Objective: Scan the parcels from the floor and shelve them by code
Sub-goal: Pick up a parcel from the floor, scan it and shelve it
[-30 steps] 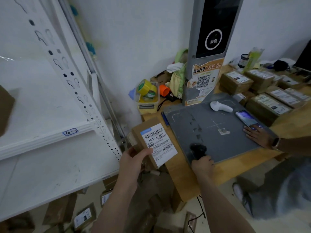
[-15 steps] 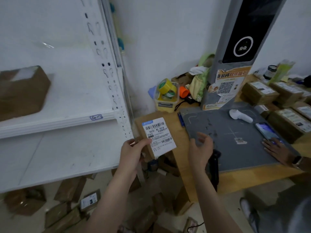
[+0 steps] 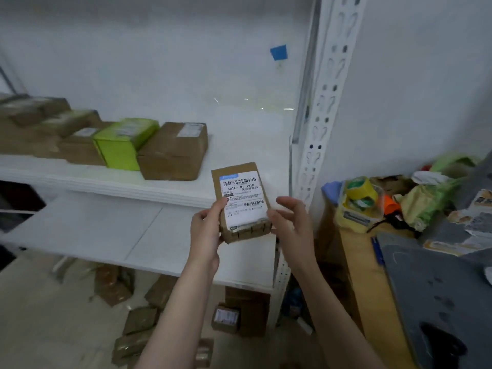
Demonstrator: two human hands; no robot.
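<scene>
while your left hand (image 3: 206,230) grips the labelled cardboard parcel (image 3: 241,201) by its lower left edge, long axis upright, your right hand (image 3: 292,222) hovers loose and unclenched just beside its right edge, and the bare end of the upper shelf (image 3: 247,134) lies straight ahead.

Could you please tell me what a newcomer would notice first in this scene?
A labelled brown parcel held upright in the left grip, at centre before the white shelving. Next, a bright green box among brown parcels on the upper shelf, left.
</scene>
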